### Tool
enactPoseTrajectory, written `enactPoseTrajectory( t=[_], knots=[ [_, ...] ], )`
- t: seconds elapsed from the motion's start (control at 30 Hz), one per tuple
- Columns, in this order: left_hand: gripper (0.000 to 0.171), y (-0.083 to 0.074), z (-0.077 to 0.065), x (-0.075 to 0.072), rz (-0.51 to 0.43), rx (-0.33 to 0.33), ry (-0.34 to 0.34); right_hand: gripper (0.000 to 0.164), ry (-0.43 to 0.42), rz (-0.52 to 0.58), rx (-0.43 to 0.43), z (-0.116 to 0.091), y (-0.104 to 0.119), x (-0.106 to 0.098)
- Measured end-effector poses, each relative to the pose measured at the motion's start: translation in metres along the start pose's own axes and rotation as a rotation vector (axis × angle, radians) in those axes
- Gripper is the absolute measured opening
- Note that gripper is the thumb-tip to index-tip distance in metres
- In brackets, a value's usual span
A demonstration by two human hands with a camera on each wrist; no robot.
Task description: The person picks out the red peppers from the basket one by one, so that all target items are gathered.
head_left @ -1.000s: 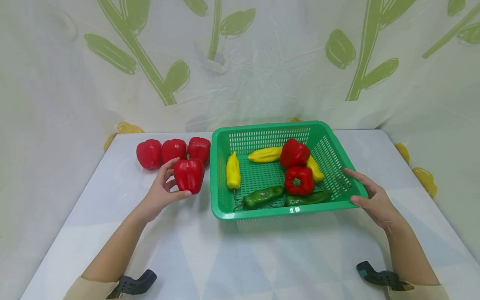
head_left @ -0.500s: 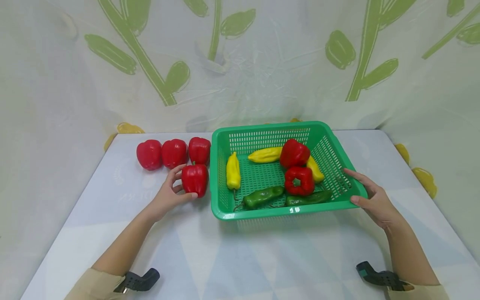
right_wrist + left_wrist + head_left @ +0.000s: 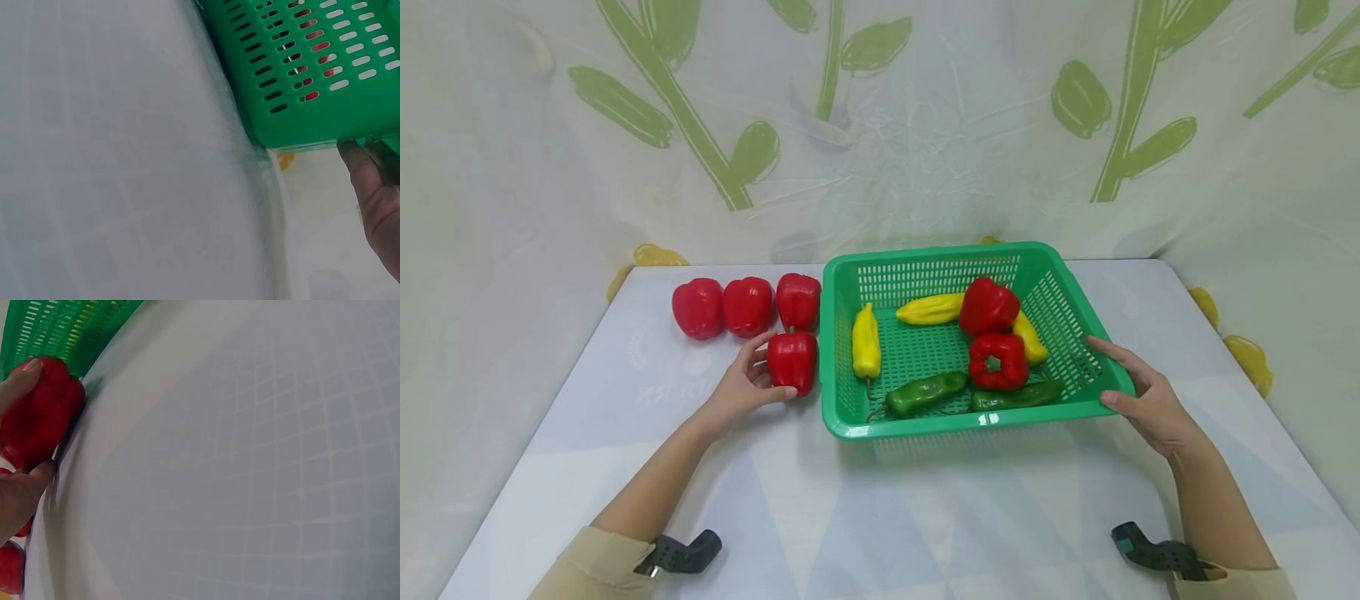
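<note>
My left hand holds a red bell pepper just left of the green basket. The thumb lies on its near side, the other fingers on its left and far side. In the left wrist view this bell pepper appears at the tabletop, close to the basket wall. With thumb and fingers my right hand grips the basket's right rim near the front corner. Inside the basket lie two red bell peppers, several yellow peppers and two long green peppers.
A row of red bell peppers stands at the back left, behind my left hand. The white table has a pale triangle pattern. A leaf-printed curtain hangs along its back edge.
My left hand has moved right and slightly down with the bell pepper, setting it in front of the rightmost one of the row. The right hand and basket have stayed put.
</note>
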State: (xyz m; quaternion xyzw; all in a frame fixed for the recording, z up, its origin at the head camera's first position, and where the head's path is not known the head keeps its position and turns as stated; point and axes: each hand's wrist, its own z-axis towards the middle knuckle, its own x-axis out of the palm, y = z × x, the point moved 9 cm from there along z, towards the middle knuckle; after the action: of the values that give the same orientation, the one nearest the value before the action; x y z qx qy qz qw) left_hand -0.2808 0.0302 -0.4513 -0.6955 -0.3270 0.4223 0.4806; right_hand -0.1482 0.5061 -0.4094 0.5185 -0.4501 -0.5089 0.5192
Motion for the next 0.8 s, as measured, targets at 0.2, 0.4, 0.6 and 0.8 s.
enactPoseTrajectory(
  t=[0.2, 0.4, 0.6, 0.8],
  knots=[
    [0.098, 0.0009, 0.0013, -0.0012, -0.016, -0.007, 0.025, 0.057, -0.002, 0.004, 0.013, 0.0002, -0.0012, 0.0002],
    [0.098, 0.001, 0.0005, -0.0025, -0.033, -0.001, 0.046, 0.057, -0.001, 0.02, 0.007, 0.0005, -0.0012, -0.0006],
    [0.1, 0.005, 0.0006, -0.0029, -0.055, 0.002, 0.061, 0.056, 0.0, 0.023, 0.001, 0.0009, -0.0016, -0.0011],
    [0.1, 0.0043, 0.0018, -0.0036, -0.045, 0.016, 0.077, 0.056, 0.004, 0.039, -0.01, 0.0008, -0.0011, -0.0013]
  ],
)
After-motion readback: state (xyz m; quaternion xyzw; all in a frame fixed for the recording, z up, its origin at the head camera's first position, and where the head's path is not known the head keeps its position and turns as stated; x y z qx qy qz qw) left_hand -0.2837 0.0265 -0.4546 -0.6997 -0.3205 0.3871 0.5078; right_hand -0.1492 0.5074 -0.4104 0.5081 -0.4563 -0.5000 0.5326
